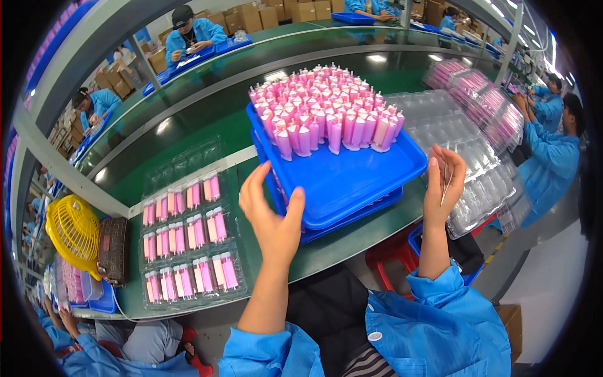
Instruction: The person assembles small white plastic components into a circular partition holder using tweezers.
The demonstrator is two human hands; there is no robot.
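Note:
My left hand (pixel 274 218) is open, thumb and fingers spread, at the near left edge of a blue tray (pixel 352 182). I cannot tell whether it touches the rim. My right hand (pixel 445 183) is open with bent fingers, just off the tray's right corner, with nothing visible in it. Many slim pink tubes (pixel 336 135) with pale pointed tops stand packed in the tray's far part; its near part shows bare blue plastic. Another blue tray (pixel 370 210) lies beneath it. To the left, a clear plastic blister tray (pixel 233 261) holds rows of pink and peach tubes.
Stacked clear blister trays (pixel 480 169) lie at the right, with packs of pink tubes (pixel 477 94) behind. A yellow fan (pixel 72 229) and brown bag (pixel 113 251) sit at the left. A green conveyor (pixel 207 119) runs behind; co-workers (pixel 553 151) sit around. A red stool (pixel 386 261) stands below.

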